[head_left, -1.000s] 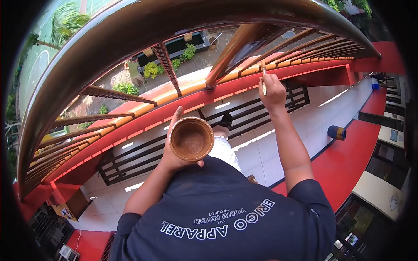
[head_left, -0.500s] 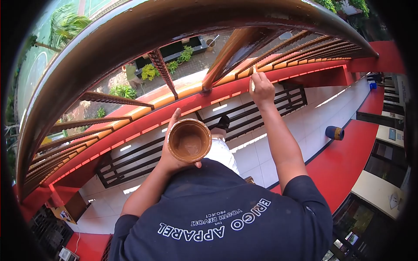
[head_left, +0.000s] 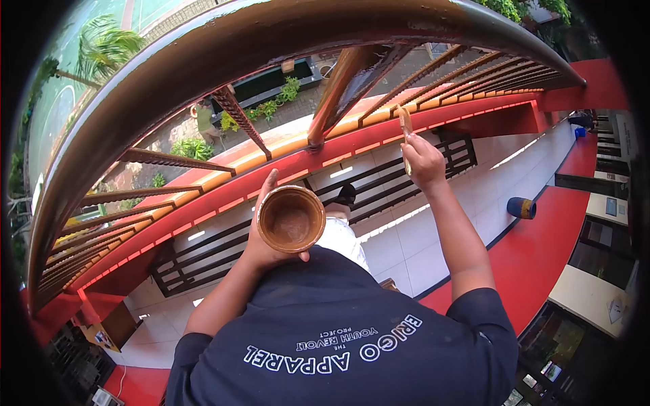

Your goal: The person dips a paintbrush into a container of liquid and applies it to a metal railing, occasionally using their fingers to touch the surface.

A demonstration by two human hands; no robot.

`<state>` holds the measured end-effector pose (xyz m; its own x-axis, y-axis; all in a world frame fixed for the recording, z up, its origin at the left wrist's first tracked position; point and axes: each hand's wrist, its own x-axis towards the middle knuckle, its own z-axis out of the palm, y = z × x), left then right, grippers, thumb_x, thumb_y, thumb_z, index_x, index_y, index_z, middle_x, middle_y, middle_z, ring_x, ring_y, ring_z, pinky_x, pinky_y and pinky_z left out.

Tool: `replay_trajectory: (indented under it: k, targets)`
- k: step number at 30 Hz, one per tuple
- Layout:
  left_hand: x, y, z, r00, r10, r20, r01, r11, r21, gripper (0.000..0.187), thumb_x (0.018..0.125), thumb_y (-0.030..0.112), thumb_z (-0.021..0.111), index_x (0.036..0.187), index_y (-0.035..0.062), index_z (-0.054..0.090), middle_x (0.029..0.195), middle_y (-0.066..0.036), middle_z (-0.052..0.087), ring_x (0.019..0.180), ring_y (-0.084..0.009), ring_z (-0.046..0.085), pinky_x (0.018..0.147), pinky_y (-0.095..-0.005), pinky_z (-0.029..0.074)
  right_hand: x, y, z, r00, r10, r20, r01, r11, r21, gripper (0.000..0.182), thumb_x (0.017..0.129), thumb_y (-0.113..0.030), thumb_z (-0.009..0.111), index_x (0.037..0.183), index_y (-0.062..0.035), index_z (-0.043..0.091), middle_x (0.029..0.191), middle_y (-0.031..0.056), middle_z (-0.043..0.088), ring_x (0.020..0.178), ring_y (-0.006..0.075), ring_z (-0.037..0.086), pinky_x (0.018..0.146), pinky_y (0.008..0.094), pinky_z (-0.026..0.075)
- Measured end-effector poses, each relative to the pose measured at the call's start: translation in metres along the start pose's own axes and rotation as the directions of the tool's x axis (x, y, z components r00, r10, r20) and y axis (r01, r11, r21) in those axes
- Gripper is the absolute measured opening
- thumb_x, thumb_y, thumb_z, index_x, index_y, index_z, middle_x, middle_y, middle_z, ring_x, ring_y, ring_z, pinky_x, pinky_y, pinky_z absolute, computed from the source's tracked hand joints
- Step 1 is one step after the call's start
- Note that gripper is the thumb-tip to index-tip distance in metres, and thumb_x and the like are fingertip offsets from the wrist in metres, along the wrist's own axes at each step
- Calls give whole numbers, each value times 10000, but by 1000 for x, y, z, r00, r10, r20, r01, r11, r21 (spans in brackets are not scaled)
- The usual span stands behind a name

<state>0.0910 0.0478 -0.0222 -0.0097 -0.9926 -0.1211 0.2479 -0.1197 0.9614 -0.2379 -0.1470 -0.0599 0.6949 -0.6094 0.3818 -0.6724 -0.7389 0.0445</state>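
My left hand is wrapped round a cup whose inside is coated brown, with some brown paint at the bottom. In my right hand is a paintbrush, gripped by its handle, with its brown bristles pointing up toward the railing. The brush tip is close to the orange lower rail; whether they touch I cannot tell. Twisted dark bars rise from that rail to a thick, glossy brown handrail. A wide brown post stands between the bars.
Below the rail runs a red ledge, with a dark slatted bench beneath it. A blue and yellow container is on the right. Beyond the railing, a person is near green plants.
My right hand has moved right and slightly down, away from the rail, and more of the brush now shows. My left hand and the cup have shifted slightly left.
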Motion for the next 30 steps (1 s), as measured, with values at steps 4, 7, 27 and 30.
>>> replay_trajectory:
  k: [4, 7, 27, 30]
  targets:
    - [6, 2, 9, 998, 0, 59, 2, 999, -41, 1517, 414, 350, 999, 1529, 27, 22, 1260, -86, 576, 1186, -210, 565, 1050, -375, 419, 3, 19, -7, 984, -50, 170, 51, 999, -4, 116, 779, -53, 657, 888, -76, 625, 998, 126, 675, 960, 300, 682, 784, 386, 575]
    - [11, 5, 16, 994, 86, 63, -84, 996, -25, 1504, 427, 336, 997, 1530, 34, 21, 1250, -87, 585, 1177, -208, 573, 1041, -372, 430, 5, 30, -47, 994, -69, -90, 66, 997, -35, 116, 786, -33, 691, 894, -56, 655, 936, 119, 684, 978, 309, 686, 832, 393, 585]
    - [56, 4, 125, 948, 274, -160, -277, 961, 4, 1486, 461, 454, 939, 1537, 82, -17, 1169, -75, 594, 946, -151, 613, 782, -295, 505, -15, 95, -116, 885, 242, -397, -3, 857, 515, 179, 774, 33, 739, 859, -40, 599, 919, 155, 678, 839, 250, 703, 745, 316, 579]
    - [60, 5, 136, 940, 296, -169, -303, 953, -16, 1496, 448, 435, 964, 1533, 51, 9, 1292, -104, 552, 1186, -216, 567, 1027, -369, 453, -24, 122, -119, 619, 642, -453, 18, 565, 825, 195, 856, 38, 668, 927, -9, 493, 946, 163, 621, 907, 225, 653, 822, 315, 547]
